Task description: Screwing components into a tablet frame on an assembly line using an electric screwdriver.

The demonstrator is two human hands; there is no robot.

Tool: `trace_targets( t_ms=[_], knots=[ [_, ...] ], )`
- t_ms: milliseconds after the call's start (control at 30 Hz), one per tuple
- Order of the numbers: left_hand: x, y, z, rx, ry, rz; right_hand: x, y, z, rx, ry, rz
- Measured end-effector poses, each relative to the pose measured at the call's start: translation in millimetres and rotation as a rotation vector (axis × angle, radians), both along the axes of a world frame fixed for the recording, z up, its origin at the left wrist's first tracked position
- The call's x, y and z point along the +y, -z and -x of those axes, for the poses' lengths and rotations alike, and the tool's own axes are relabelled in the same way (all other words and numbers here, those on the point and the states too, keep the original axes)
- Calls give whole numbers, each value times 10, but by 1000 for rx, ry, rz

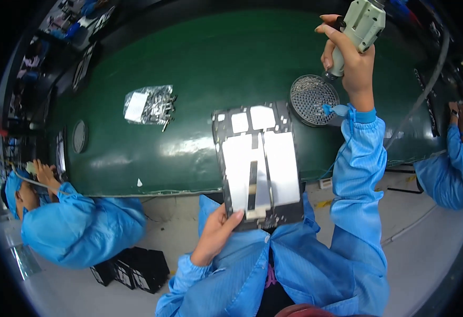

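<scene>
Landmark: black panel (259, 166) with white rectangular sections, held over the near edge of the green table (199, 68); image of it slightly blurred.
Round dish: grey dish (305, 105) with a dotted surface, just beyond and right of the panel's far right corner; nearest item to the panel on the table.
Bag: clear plastic bag (157, 108) of small dark parts with a white paper, beyond and left of the panel, well apart from it.
Second dish: smaller grey disc (80, 136), far left of the panel, past the bag.
Scrap: small white piece (139, 183), left of the panel, near the table edge.
Neighbours: one blue-clad co-worker (78, 227) far left of the panel, another (448, 171) far right.
Boxes: black boxes (141, 269) on the floor, left of and below the panel.
Left fingers: closed on the panel's near left corner, thumb on the upper face; remaining fingers hidden beneath.
Right fingers: wrapped round a pale green power screwdriver (362, 26), index finger by its dark part; tip at the dish's rim, contact cannot be told.
Left hand: left hand (215, 236) low at the panel's near left, forearm short and bent.
Right hand: right hand (355, 63) raised beyond and right of the panel, arm extended, tool pointing down.
</scene>
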State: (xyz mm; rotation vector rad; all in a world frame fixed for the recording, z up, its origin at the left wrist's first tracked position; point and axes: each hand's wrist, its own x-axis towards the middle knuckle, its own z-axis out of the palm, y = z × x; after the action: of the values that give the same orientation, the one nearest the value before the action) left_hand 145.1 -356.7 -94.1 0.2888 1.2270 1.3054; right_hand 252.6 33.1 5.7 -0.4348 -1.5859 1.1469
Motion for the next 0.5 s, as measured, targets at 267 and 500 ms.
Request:
trace_targets(
  t_ms=[267,500],
  knots=[
    [198,-108,-197,567,-231,67,143,6,-275,-55,106,-16],
    [1237,-475,892,826,-363,-196,217,-32,-397,-58,176,22]
  ],
)
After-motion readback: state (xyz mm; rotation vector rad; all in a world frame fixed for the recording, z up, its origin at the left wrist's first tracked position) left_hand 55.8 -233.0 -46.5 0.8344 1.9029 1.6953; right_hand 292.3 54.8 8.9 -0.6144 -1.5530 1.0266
